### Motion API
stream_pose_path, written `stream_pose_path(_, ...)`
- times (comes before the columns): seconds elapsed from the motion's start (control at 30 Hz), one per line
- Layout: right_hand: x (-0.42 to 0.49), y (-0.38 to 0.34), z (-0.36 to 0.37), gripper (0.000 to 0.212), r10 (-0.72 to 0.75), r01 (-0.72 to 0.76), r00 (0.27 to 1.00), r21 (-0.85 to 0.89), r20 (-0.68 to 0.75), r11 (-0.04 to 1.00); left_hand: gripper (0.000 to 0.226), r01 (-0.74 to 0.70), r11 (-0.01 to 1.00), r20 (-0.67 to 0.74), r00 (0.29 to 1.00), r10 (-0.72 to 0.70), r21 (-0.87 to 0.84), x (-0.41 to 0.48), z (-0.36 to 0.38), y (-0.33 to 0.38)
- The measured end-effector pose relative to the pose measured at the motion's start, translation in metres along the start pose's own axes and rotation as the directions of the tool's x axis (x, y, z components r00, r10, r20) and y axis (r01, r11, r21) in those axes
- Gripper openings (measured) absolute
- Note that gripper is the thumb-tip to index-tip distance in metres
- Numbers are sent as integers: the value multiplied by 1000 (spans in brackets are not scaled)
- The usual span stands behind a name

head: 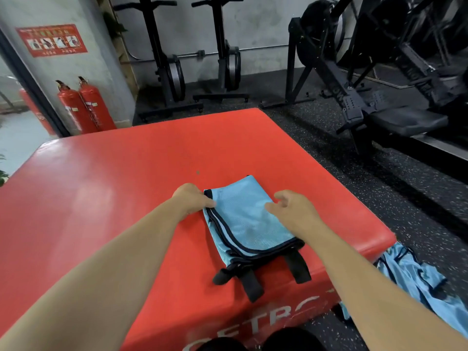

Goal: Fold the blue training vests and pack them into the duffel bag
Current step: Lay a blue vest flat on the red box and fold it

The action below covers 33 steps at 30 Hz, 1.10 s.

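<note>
The dark binding at the folded vest's [243, 219] far left corner is being pinched by the left hand [191, 198], thumb and fingers closed on it. The folded vest is lying on the red padded box [126, 186], toward the right edge and close to the front edge, with black straps [297, 268] trailing over that front edge. The right hand [291, 211] is being held over the bundle's right side with fingers loosely curled and spread, and nothing is being gripped. Whether its fingertips are touching the mesh cannot be told. Past the box's right edge, loose vests [410, 277] are lying crumpled on the floor.

The mesh is being judged light, soft and limp, and probably slick. A bundle lifted by one edge is likely to slump open, so both long sides are best taken together, the layers pinched through, with the straps tucked in.

The duffel bag is not being shown anywhere. The loose vests are being cut off by the frame, so they cannot be counted, and the layers inside the fold are hard to make out.
</note>
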State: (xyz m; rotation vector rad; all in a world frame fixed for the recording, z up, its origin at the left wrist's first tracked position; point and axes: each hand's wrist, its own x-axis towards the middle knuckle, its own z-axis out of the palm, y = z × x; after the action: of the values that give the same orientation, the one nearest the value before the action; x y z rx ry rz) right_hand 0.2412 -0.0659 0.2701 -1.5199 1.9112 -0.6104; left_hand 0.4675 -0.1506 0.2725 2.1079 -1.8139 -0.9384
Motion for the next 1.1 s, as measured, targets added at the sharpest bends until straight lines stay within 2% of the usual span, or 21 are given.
stream_pose_path(0.1, 45, 3, -2, 58, 105, -108, 994, 218, 27, 970, 33, 32, 974, 57, 998, -20, -225, 11, -1, 6)
stream_pose_path(0.17, 72, -5, 0, 56, 126, -145, 989, 341, 78, 929, 24, 80, 900, 114, 993, -34, -429, 20, 0, 7)
stream_pose_path(0.23, 97, -15, 3, 38, 115, -160, 984, 383, 138, 910, 19, 112, 806, 166, 986, -17, -581, 27, 1, 5)
stream_pose_path(0.33, 124, -28, 4, 11, 116, -183, 969, 318, 220, 930, 21, 117, 697, 240, 967, 82, -707, 34, 0, 4)
stream_pose_path(0.47, 142, -40, 0, 20, 153, -207, 915, 109, 374, 972, 26, 126, 672, 257, 961, 99, -730, 44, -4, 1)
stream_pose_path(0.53, 146, -42, -5, 23, 169, -199, 885, 23, 434, 980, 26, 130, 720, 282, 955, 95, -682, 48, -9, -1)
stream_pose_path(0.63, 148, -43, -13, 21, 171, -146, 885, -90, 433, 985, 19, 103, 859, 249, 968, 29, -502, 50, -16, 5)
stream_pose_path(0.7, 143, -44, -16, 18, 134, -93, 907, -120, 399, 988, 17, 24, 928, 161, 986, 39, -372, 43, -21, 14)
stream_pose_path(0.77, 132, -46, -21, 17, 56, -36, 938, -64, 341, 997, 16, -107, 962, 48, 991, 123, -251, 33, -24, 20)
stream_pose_path(0.87, 108, -41, -28, 24, -54, 30, 958, 91, 282, 995, 18, -256, 962, -105, 964, 246, -93, 6, -26, 24)
stream_pose_path(0.93, 87, -31, -31, 27, -122, 86, 968, 167, 220, 982, 18, -299, 953, -182, 935, 303, 50, -23, -23, 25)
stream_pose_path(1.03, 51, -13, -29, 30, -280, 273, 958, 100, 66, 957, 18, -336, 917, -271, 881, 387, 216, -70, -9, 18)
stream_pose_path(1.1, 27, 1, -23, 33, -352, 350, 936, 51, 28, 935, 22, -379, 861, -296, 826, 480, 339, -94, 7, 7)
